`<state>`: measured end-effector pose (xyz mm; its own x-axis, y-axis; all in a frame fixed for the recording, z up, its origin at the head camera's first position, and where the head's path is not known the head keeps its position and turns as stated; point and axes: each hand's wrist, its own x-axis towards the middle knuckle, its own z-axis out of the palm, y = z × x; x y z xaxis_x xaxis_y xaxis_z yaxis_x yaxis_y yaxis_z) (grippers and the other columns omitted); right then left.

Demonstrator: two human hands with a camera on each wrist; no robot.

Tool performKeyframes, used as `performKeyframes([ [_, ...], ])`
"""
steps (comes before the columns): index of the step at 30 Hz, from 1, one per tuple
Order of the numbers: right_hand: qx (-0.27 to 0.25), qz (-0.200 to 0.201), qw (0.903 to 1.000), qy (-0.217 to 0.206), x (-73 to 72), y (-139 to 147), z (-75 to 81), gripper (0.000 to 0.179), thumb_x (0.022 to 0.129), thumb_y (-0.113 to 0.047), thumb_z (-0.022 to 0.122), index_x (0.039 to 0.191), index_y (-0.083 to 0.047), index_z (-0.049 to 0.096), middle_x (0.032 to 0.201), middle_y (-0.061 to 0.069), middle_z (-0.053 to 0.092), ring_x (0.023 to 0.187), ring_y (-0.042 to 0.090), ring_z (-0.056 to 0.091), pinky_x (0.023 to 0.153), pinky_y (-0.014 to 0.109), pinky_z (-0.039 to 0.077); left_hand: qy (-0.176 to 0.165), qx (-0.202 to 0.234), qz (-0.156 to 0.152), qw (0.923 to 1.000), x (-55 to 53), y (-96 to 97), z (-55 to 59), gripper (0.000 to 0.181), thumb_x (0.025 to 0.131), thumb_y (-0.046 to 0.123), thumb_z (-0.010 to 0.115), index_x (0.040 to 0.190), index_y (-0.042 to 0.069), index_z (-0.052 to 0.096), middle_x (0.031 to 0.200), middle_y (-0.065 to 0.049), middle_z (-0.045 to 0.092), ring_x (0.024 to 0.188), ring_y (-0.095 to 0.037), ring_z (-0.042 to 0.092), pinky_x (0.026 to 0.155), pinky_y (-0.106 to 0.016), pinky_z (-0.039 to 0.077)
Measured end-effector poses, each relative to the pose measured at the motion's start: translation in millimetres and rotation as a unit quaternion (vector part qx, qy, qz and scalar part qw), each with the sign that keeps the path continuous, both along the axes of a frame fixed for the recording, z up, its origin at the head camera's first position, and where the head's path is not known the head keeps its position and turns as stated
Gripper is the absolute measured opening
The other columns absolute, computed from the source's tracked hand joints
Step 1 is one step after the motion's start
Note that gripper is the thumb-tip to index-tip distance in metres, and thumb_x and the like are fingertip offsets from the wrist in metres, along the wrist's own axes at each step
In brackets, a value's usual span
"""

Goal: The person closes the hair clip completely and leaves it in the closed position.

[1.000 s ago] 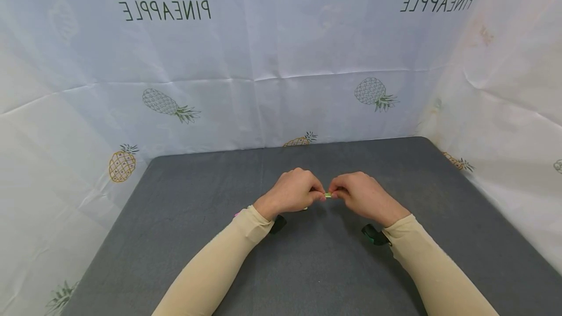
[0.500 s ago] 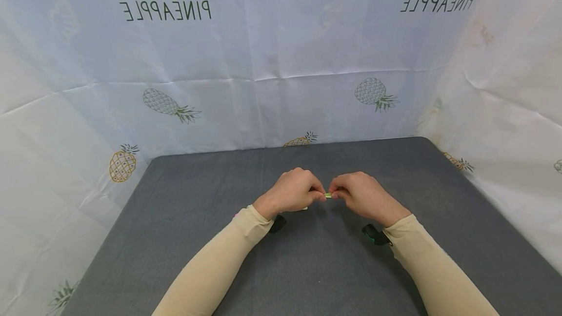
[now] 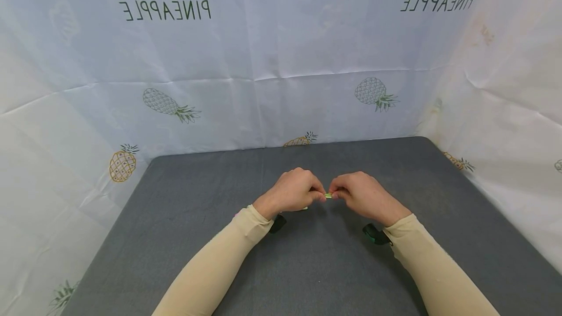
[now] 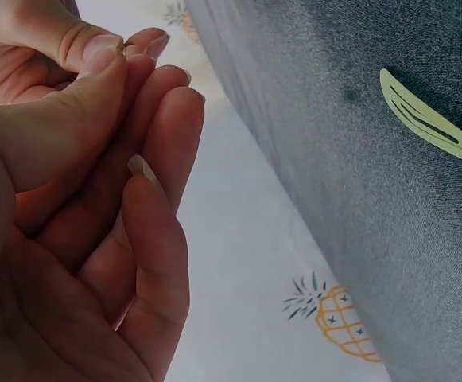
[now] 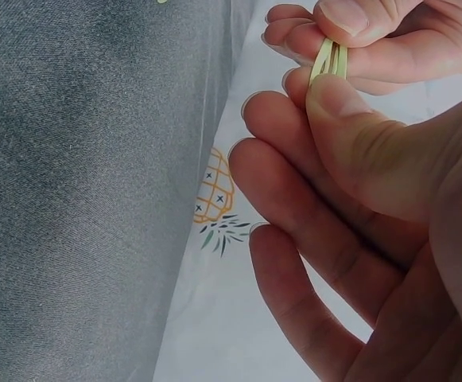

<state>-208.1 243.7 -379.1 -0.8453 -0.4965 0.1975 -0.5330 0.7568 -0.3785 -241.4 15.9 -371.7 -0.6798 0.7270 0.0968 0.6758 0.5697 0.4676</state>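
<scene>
A pale green snap hair clip (image 5: 329, 59) is pinched from both ends between my two hands. My left hand (image 3: 295, 190) holds one end between thumb and fingertips. From the other side, my right hand (image 3: 362, 196) pinches the opposite end the same way. Only the clip's slotted middle shows, as the thumbs cover its ends. In the left wrist view the fingers hide this clip. A second pale green snap hair clip (image 4: 431, 122) lies on the grey table, mostly hidden under my left wrist in the head view.
The dark grey table (image 3: 197, 247) ends at a white curtain (image 3: 281, 43) printed with pineapples, which also runs along both sides. Black wrist devices hang below the left cuff (image 3: 277, 224) and the right cuff (image 3: 376, 234).
</scene>
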Motion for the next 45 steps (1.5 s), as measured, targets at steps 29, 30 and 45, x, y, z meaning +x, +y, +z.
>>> performKeyframes([
  [29, -0.021, 0.006, 0.9994, -0.028, -1.0, 2.5, -2.6, 0.011, 0.099, -0.008, 0.078, 0.099, -0.019, 0.082, 0.094, -0.003, 0.080, 0.071, 0.005, 0.059, 0.067, 0.027, 0.051, -0.002, -0.001, -0.005, 1.0000, -2.1, -0.8, -1.1, 0.014, 0.101, 0.024, 0.078, 0.108, 0.017, 0.089, 0.099, 0.006, 0.084, 0.059, -0.002, 0.060, 0.054, -0.021, 0.043],
  [30, -0.021, 0.007, 0.9993, -0.029, -0.9, 2.5, -2.4, 0.011, 0.099, -0.009, 0.078, 0.100, -0.019, 0.082, 0.094, -0.004, 0.080, 0.072, 0.004, 0.060, 0.068, 0.027, 0.051, -0.002, -0.002, -0.004, 1.0000, -2.2, -0.6, -1.4, 0.015, 0.101, 0.024, 0.078, 0.108, 0.017, 0.089, 0.099, 0.006, 0.084, 0.059, -0.002, 0.060, 0.053, -0.021, 0.044],
  [45, -0.023, 0.009, 0.9987, -0.044, -1.0, 3.0, 0.8, 0.011, 0.099, -0.016, 0.080, 0.106, -0.024, 0.082, 0.100, -0.006, 0.079, 0.088, 0.004, 0.070, 0.077, 0.030, 0.059, -0.007, 0.001, -0.006, 1.0000, -4.4, -0.7, -3.4, 0.014, 0.101, 0.023, 0.078, 0.107, 0.015, 0.089, 0.096, 0.003, 0.084, 0.057, -0.003, 0.059, 0.052, -0.020, 0.044],
])
